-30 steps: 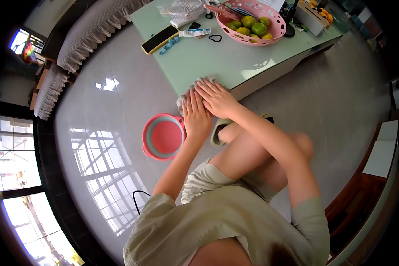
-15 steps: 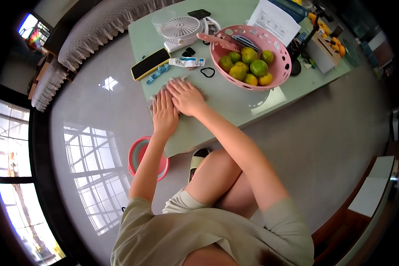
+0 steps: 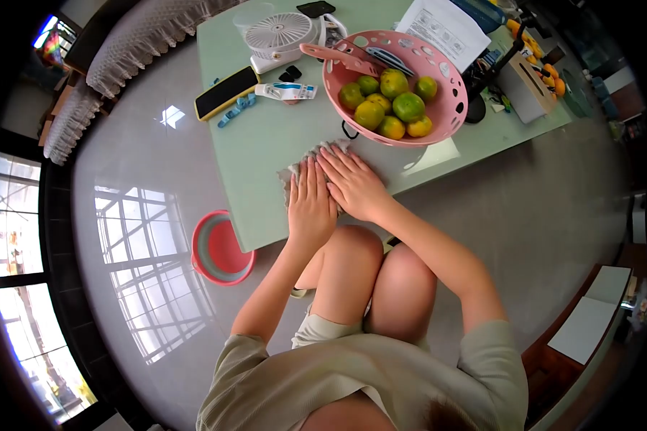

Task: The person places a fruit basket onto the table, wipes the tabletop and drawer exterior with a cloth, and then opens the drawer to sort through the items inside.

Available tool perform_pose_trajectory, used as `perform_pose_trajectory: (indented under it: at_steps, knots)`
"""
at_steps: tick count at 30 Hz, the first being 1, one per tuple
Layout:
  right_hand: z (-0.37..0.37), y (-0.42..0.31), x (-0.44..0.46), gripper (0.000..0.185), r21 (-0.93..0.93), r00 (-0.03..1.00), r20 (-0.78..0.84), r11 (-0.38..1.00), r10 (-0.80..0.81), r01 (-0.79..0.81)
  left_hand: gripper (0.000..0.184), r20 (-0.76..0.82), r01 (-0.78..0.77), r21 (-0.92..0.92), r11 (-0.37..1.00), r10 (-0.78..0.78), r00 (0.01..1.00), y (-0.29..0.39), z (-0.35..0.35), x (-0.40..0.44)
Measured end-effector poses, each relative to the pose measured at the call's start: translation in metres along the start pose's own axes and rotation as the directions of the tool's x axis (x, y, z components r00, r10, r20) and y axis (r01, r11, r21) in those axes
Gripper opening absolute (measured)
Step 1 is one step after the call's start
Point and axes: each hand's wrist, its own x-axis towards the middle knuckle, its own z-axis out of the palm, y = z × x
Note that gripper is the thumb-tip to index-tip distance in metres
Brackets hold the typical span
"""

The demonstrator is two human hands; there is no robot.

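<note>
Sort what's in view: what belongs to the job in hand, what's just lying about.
In the job:
- grey cloth, under left hand and right hand
- tabletop
- perhaps the basin on the floor

Apparently lying about:
- phone
- blue strap
- tube
- fan
- fruit basket
- printed paper

Daylight came from the windows [image 3: 14,215] on the left, their panes blown out to white. Barred reflections lay across the glossy floor [image 3: 151,144], and a bright patch of glare marked the near right edge of the desk [image 3: 255,190]. The far right was dim and soft in detail. Fisheye distortion bowed the quilted cover [image 3: 140,43] at far left; black vignetting swallowed the corners, while the middle stayed fairly sharp.
</note>
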Motion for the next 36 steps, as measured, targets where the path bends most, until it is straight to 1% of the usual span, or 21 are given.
perform_pose_trajectory:
  at_steps: [6, 10, 13, 14, 18, 22, 25, 29, 32, 33, 35, 36]
  knots:
    - [-0.011, 0.022, -0.024, 0.049, -0.012, 1.0, -0.013, 1.0, -0.008, 0.007, 0.056, -0.046, 0.025, 0.004, 1.0, -0.025, 0.999, 0.029, 0.01, 0.004]
    - [-0.027, 0.036, -0.055, 0.048, -0.043, 0.999, -0.023, 0.999, -0.029, 0.028, 0.058, -0.054, 0.007, 0.033, 0.999, -0.005, 0.999, 0.051, 0.015, 0.0]
    - [-0.04, 0.055, -0.074, 0.047, -0.057, 0.998, -0.047, 0.998, -0.033, 0.03, 0.058, -0.063, -0.014, -0.001, 1.0, 0.014, 0.998, 0.078, 0.029, 0.001]
    - [-0.041, 0.065, -0.079, 0.045, -0.084, 0.996, -0.082, 0.996, -0.033, 0.026, 0.059, -0.072, -0.042, 0.013, 0.999, 0.043, 0.996, 0.088, 0.034, 0.004]
    - [-0.057, 0.104, -0.1, 0.042, -0.105, 0.988, -0.133, 0.991, 0.075, -0.089, 0.059, -0.098, -0.219, -0.104, 0.97, 0.209, 0.973, 0.122, 0.041, 0.026]
    - [-0.064, 0.15, -0.121, 0.042, -0.196, 0.974, -0.194, 0.968, 0.12, -0.158, 0.061, -0.094, -0.311, -0.09, 0.946, 0.303, 0.948, 0.154, 0.063, 0.057]
    - [-0.065, 0.177, -0.123, 0.042, -0.227, 0.962, -0.218, 0.95, 0.163, -0.212, 0.06, -0.127, -0.318, -0.075, 0.945, 0.308, 0.943, 0.173, 0.081, 0.081]
    - [-0.062, 0.205, -0.113, 0.043, -0.233, 0.963, -0.245, 0.958, 0.112, -0.17, 0.057, -0.14, -0.316, -0.072, 0.946, 0.304, 0.942, 0.175, 0.106, 0.107]
    - [-0.059, 0.221, -0.107, 0.046, -0.287, 0.978, -0.183, 0.946, 0.102, -0.152, 0.054, -0.2, -0.355, -0.09, 0.93, 0.332, 0.922, 0.169, 0.113, 0.119]
    - [-0.058, 0.222, -0.106, 0.045, -0.3, 0.973, -0.213, 0.942, 0.091, -0.153, 0.054, -0.216, -0.363, -0.094, 0.927, 0.337, 0.916, 0.168, 0.113, 0.12]
    - [-0.054, 0.221, -0.107, 0.043, -0.322, 0.962, -0.266, 0.934, 0.065, -0.152, 0.049, -0.244, -0.335, -0.12, 0.935, 0.299, 0.923, 0.169, 0.115, 0.12]
    - [-0.051, 0.221, -0.107, 0.043, -0.306, 0.956, -0.272, 0.933, 0.107, -0.191, 0.047, -0.261, -0.32, -0.132, 0.938, 0.278, 0.924, 0.17, 0.114, 0.12]
